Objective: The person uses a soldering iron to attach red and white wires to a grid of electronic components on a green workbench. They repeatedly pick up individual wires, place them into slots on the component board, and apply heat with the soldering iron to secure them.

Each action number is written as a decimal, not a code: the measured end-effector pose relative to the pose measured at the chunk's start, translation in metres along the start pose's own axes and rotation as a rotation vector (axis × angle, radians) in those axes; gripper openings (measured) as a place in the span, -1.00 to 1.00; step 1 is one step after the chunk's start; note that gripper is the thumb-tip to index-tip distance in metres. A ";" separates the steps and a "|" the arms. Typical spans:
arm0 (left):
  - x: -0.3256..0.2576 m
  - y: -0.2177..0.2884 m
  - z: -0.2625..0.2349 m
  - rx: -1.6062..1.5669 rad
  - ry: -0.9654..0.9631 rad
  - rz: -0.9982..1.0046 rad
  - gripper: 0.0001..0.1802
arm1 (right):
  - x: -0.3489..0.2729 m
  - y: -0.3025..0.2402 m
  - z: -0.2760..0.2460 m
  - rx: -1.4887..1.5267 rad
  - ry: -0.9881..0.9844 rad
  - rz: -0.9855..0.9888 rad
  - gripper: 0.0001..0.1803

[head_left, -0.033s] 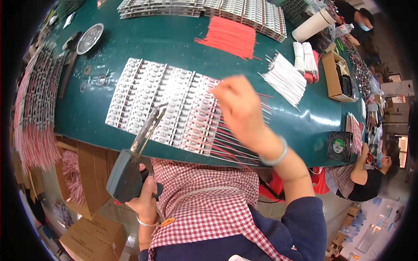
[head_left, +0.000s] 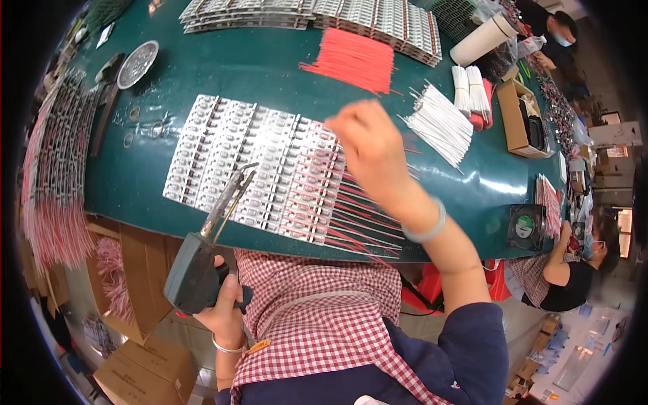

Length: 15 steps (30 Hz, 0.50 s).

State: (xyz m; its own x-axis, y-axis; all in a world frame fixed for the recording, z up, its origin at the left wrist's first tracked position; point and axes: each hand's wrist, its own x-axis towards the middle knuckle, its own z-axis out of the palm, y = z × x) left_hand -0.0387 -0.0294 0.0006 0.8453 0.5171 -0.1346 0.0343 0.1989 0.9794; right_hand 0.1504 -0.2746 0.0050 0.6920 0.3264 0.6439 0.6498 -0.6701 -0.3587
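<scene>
My left hand (head_left: 226, 310) grips a dark soldering gun (head_left: 192, 273) by its handle. The gun's long tip slants up over a panel of small light modules (head_left: 243, 145), and I cannot tell whether it touches. The panel lies on the green table in several strips. Red and white wires (head_left: 364, 219) run out from its rightmost strip toward the lower right. Above that strip's far end hovers my right hand (head_left: 374, 148), thumb and fingers pinched together. Whatever is between those fingertips is too small or hidden to make out.
Bundles of red wires (head_left: 351, 61) and white wires (head_left: 439, 125) lie beyond my right hand. Stacked module panels (head_left: 378, 27) stand at the far edge. A foil-like dish (head_left: 138, 64) sits at left, a small fan (head_left: 525, 226) at right. Co-workers are at the right.
My right hand has shifted slightly toward the far edge of the panel, still pinched. My left hand and the soldering gun stay practically where they were.
</scene>
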 end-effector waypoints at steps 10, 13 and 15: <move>0.016 -0.012 0.003 0.077 -0.028 -0.020 -0.53 | -0.004 0.088 -0.036 -0.339 -0.071 0.157 -0.62; 0.020 -0.004 0.014 0.120 -0.051 -0.044 -0.54 | -0.052 0.090 -0.078 -0.441 -0.177 0.328 -0.62; 0.023 -0.005 0.022 0.100 -0.078 -0.029 -0.52 | -0.074 0.087 -0.088 -0.477 -0.229 0.446 -0.64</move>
State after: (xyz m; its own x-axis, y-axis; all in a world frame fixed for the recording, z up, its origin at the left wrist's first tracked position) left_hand -0.0083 -0.0366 -0.0036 0.8821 0.4448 -0.1551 0.1093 0.1269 0.9859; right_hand 0.1278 -0.4163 -0.0144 0.9441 0.0486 0.3260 0.1144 -0.9759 -0.1858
